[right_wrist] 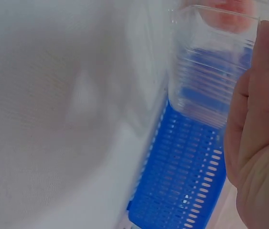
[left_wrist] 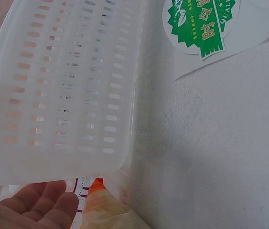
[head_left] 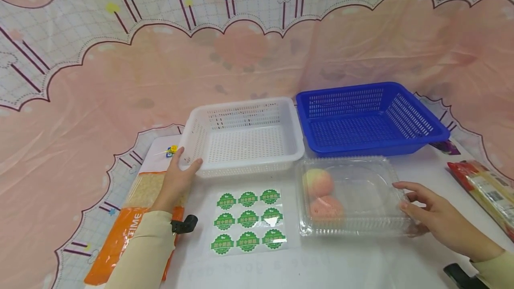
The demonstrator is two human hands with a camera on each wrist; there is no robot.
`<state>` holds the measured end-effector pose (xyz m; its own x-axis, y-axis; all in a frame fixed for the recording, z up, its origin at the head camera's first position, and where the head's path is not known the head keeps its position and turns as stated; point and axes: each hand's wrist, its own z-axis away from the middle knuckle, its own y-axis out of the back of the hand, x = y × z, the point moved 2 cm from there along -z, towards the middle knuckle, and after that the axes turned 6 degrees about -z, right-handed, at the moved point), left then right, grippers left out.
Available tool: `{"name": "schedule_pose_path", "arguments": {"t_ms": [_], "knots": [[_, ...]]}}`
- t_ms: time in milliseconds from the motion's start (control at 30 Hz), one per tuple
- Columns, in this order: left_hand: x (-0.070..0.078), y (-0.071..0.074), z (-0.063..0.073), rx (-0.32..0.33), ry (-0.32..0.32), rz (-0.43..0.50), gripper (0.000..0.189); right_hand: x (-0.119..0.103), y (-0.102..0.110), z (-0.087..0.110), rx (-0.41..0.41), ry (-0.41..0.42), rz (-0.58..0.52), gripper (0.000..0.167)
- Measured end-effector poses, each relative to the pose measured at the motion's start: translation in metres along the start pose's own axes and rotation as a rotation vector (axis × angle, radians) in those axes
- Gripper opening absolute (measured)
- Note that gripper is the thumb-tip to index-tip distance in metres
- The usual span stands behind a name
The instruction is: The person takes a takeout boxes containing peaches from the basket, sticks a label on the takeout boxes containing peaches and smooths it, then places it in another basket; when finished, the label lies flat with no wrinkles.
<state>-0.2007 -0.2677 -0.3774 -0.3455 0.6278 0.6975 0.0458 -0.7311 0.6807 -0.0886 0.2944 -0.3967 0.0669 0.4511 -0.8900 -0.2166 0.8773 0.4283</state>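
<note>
A white perforated plastic basket point(head_left: 245, 144) stands in the middle. My left hand point(head_left: 179, 179) is at its front left corner, thumb and index finger spread by the rim. In the left wrist view, the loosely bent fingers point(left_wrist: 65, 210) lie just outside the basket's end wall. My right hand point(head_left: 435, 217) holds the right end of a clear plastic clamshell box point(head_left: 361, 200), thumb and index finger at its edge. Two peaches point(head_left: 326, 208) sit in its left part. In the right wrist view, the right hand's fingers point(right_wrist: 268, 86) lie along the box's end.
Behind the box stands a blue perforated basket point(head_left: 373, 128). A sheet of green round stickers point(head_left: 247, 222) lies left of the box. An orange and clear bag point(head_left: 114, 240) lies under the left arm, and a red and yellow packet point(head_left: 487, 191) at the far right.
</note>
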Motion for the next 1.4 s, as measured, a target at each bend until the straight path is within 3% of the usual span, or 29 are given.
{"name": "schedule_pose_path", "arguments": {"t_ms": [867, 1400], "knots": [[0.001, 0.001, -0.001, -0.001, -0.027, 0.003, 0.089, 0.003, 0.012, -0.029, -0.085, -0.004, -0.053, 0.054], [0.000, 0.000, 0.000, 0.005, -0.017, -0.001, 0.089, 0.004, 0.017, -0.031, -0.085, 0.004, 0.032, 0.056]]}}
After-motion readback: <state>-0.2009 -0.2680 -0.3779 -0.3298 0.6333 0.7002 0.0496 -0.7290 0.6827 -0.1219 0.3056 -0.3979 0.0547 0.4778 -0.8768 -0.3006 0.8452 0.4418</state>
